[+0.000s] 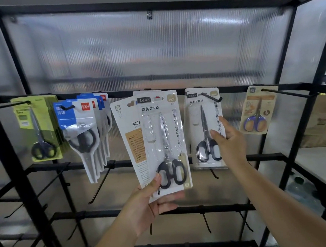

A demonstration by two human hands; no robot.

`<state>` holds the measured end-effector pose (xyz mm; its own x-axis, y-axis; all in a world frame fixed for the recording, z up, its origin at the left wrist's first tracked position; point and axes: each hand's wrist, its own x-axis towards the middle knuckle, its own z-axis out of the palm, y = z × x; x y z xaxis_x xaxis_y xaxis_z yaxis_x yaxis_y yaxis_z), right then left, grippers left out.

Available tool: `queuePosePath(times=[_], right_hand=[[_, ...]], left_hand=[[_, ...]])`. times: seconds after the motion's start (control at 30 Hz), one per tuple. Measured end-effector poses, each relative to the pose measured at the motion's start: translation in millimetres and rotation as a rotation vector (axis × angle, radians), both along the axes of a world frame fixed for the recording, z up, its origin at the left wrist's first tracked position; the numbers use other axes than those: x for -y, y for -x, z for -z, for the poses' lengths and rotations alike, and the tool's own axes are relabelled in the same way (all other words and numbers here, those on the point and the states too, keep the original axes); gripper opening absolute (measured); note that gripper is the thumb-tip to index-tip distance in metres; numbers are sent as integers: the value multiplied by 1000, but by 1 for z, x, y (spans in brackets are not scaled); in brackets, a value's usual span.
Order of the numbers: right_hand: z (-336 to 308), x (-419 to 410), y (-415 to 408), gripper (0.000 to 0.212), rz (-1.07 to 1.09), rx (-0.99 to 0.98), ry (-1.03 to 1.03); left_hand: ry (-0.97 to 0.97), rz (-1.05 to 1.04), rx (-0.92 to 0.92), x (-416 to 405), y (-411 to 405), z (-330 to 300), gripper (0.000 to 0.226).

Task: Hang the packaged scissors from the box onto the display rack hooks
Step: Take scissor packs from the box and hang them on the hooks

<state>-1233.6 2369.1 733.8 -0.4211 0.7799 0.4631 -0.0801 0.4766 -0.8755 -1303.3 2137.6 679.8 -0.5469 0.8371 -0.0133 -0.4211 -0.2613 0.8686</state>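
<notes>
White card in my left hand: my left hand grips two white-carded scissors packs by their lower edge, thumb over the handles; the rear one faces backwards, fanned out to the left.
Right hand: my right hand pinches the lower right edge of the hung white pack, fingers curled round the card, steadying it on its hook.
Location of task items: the held packs sit just left of my right hand, their tops level with the top rail, not yet on any hook; the supply box is not in view.
Risk, misalignment: two loose cards may slip apart in my grip, so the hanging holes would miss the hook tip.
Risk, dislodging: pulling the hung pack outward could slide it off its upturned hook end.
Risk, orientation: the reversed pack would hang back-to-front unless turned.
Count, green packs: several stacked, far left; number unclear.
Count, blue-and-white packs: about four, overlapping.
Count, white packs: two held; at least one hung, possibly another behind.
Count, beige pack: one, right of my right hand.
Count, bare hooks: several on the lower rails.
</notes>
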Motion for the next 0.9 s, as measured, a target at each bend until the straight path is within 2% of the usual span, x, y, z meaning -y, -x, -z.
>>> queuePosePath(times=[0.33, 0.5, 0.53, 0.6, 0.67, 0.73, 0.8, 0.9], right_hand=[[-8, -17, 10, 55, 135, 298, -155], [-5, 3, 5, 49, 93, 302, -120], [-5, 11, 1, 50, 60, 258, -51], [-8, 31, -10, 48, -137, 171, 102], [-10, 54, -22, 53, -410, 217, 192], [-5, 71, -28, 40, -548, 275, 189], [0, 79, -30, 21, -521, 231, 178], [-1, 76, -39, 20, -425, 121, 179]], left_hand=[[-8, -17, -5, 5, 2, -4, 55], [-8, -26, 12, 5, 0, -3, 63], [-3, -24, 8, 4, 0, -2, 61], [5, -14, 1, 3, 0, 1, 53], [4, 6, -4, 2, -2, 2, 48], [11, 19, -9, 0, -4, 1, 54], [24, 21, -9, -2, -6, 1, 69], [-1, 53, -21, -1, -5, 2, 77]])
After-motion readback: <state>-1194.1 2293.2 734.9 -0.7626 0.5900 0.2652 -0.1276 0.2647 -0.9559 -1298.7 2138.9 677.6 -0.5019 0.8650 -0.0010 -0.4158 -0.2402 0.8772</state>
